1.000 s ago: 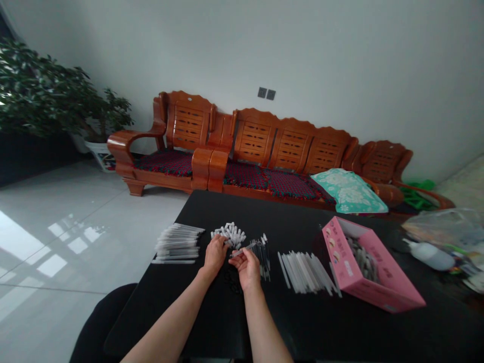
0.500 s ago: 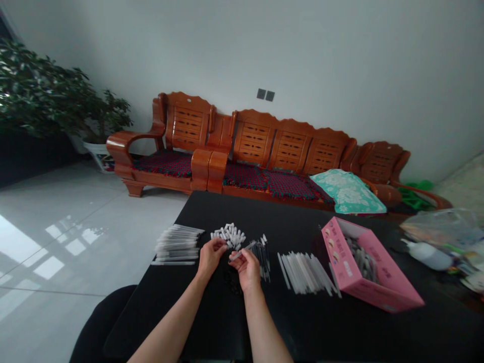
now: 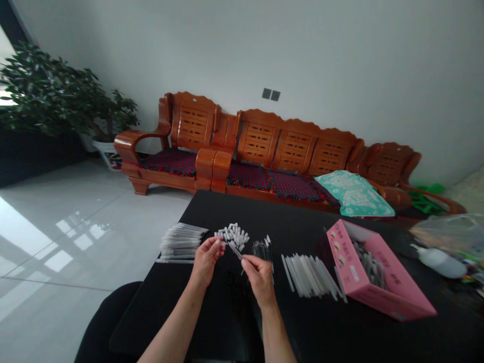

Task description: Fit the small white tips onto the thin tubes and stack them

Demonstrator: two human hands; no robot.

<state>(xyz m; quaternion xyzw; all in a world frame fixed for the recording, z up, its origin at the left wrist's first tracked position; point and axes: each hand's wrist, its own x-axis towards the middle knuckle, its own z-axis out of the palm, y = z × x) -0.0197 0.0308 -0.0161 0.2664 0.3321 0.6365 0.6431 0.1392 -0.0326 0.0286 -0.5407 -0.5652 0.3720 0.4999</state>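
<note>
A slender grey stick (image 3: 234, 250) is held above the black surface (image 3: 212, 322), just before a heap of small white caps (image 3: 235, 234). Its lower end is gripped by the fingers of the right hand (image 3: 259, 275). Its upper end is met by the left hand (image 3: 205, 258), fingers pinched together. Clear tubes (image 3: 179, 242) lie to the left, and 1 pink box (image 3: 378, 287) stands to the right.

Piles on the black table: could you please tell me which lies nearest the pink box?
The pile of long white tubes, right beside the pink box; the dark sticks, short caps and left stack lie farther off.
</note>
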